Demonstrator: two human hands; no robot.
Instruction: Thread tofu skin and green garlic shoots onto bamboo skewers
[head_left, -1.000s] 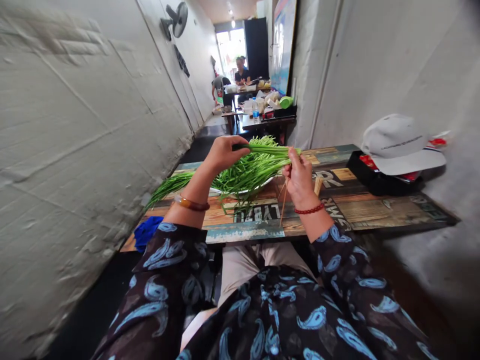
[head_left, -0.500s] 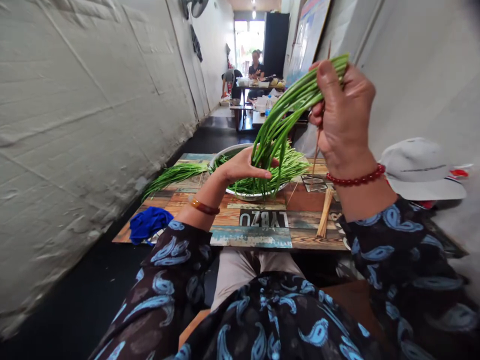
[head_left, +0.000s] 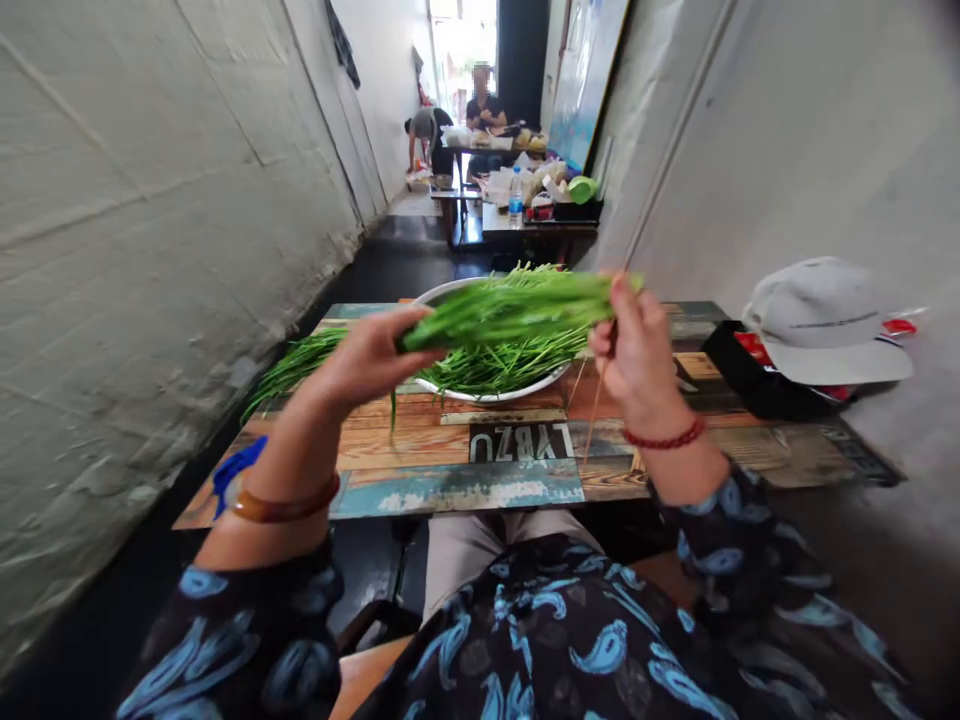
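Observation:
A bundle of long green stems [head_left: 502,310] is stretched level above the table, slightly blurred. My left hand [head_left: 379,355] grips its darker end on the left. My right hand [head_left: 634,345] pinches the paler end on the right, and a thin brown strip [head_left: 596,415] hangs down from that hand. Under the bundle, a round white-rimmed bowl [head_left: 517,393] holds a heap of more green stems [head_left: 487,368]. Another bunch of stems [head_left: 300,362] lies on the table left of the bowl, partly behind my left forearm.
The patchwork wooden table [head_left: 450,490] has a blue cloth [head_left: 238,470] at its left edge. On the right, a white cap [head_left: 817,315] rests on a black box [head_left: 757,385]. Farther back, two people are near cluttered tables with a water bottle [head_left: 516,197].
The bundle has gone from slanting upward to level. My right hand has come down, and my left hand has moved left to the bundle's far end. The view has shifted.

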